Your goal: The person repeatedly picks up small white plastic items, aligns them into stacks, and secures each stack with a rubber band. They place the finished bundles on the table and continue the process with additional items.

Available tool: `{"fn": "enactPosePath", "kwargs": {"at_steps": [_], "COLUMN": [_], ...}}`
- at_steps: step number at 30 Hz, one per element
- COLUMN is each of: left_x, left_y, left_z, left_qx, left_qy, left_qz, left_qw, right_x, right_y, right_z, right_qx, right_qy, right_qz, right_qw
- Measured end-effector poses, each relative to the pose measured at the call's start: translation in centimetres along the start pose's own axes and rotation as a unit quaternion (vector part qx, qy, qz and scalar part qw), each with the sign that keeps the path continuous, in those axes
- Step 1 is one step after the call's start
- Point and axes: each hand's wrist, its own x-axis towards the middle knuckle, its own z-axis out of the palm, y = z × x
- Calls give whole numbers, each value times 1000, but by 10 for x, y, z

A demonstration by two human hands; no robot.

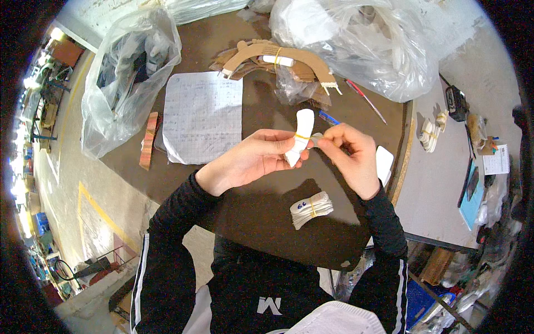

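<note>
head view | left hand [258, 158]: fingers gripping white bundle [304, 121] with yellow band [302, 137], held over brown table [250, 209] | right hand [353, 158]: thumb and finger pinching small greyish piece [316, 140] beside that bundle | second bundle [308, 211]: lying on table, lower centre | paper sheet [203, 119]: table's left part

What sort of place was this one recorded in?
Probably a workshop or small factory: the left hand holds a banded white bundle over a brown worktable, a large clear plastic bag sits at the table's left side, and a yellow line marks the floor.
</note>
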Motion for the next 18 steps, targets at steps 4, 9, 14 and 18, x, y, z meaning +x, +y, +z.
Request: {"fn": "enactPosePath", "kwargs": {"at_steps": [4, 9, 14, 18], "left_x": [-5, -4, 0, -1], "left_y": [4, 2, -3, -8], "left_z": [8, 14, 18, 16], "left_qx": [18, 237, 305, 319], "left_qy": [-13, 50, 62, 62], "left_qz": [15, 94, 135, 168], "left_qw": [1000, 966, 941, 931], "right_x": [5, 4, -1, -2], "right_y": [4, 3, -2, 6], "right_z": [-14, -2, 5, 11], "right_qx": [191, -22, -2, -28], "right_qy": [-56, 23, 5, 37], "right_qz": [-101, -116, -85, -121], "right_qw": [975, 993, 996, 992]}}
